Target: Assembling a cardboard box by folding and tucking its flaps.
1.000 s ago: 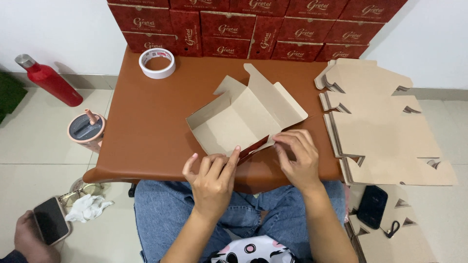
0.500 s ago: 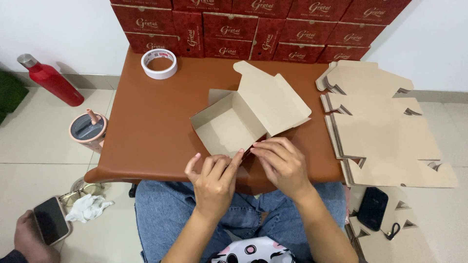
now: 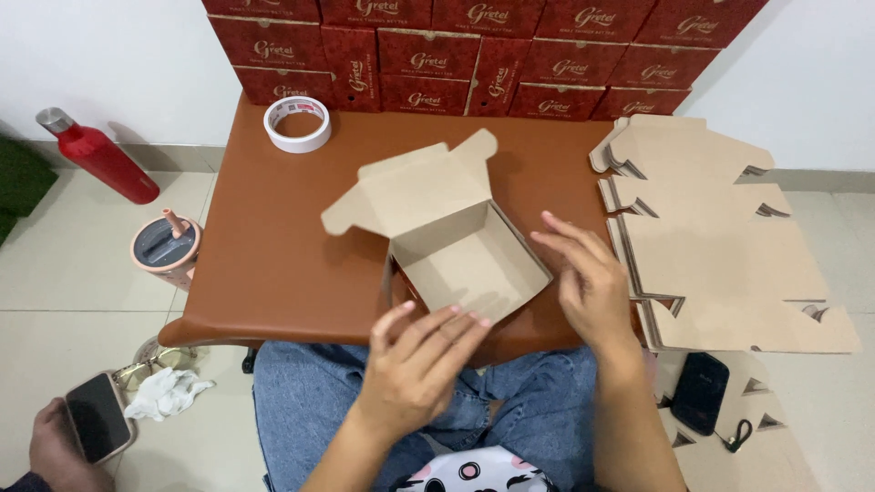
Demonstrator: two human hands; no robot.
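An open brown cardboard box [image 3: 460,260] stands on the brown table [image 3: 273,255], its lid flap raised toward the back left. My left hand [image 3: 424,360] hovers just in front of the box's near edge, fingers spread, holding nothing. My right hand [image 3: 588,278] is to the right of the box, fingers apart and pointing at its right wall, not gripping it. Both hands are close to the box but apart from it.
A stack of flat box blanks [image 3: 720,237] lies right of the table. Red cartons [image 3: 474,55] line the back wall. A tape roll [image 3: 297,124] sits on the table. On the floor: red bottle [image 3: 96,155], lidded cup [image 3: 166,246], dark phone [image 3: 700,392]. Another person's hand with a phone [image 3: 87,428] is at lower left.
The box has turned and now stands squared up with its lid toward the back left. Both hands have come off its front flap and opened.
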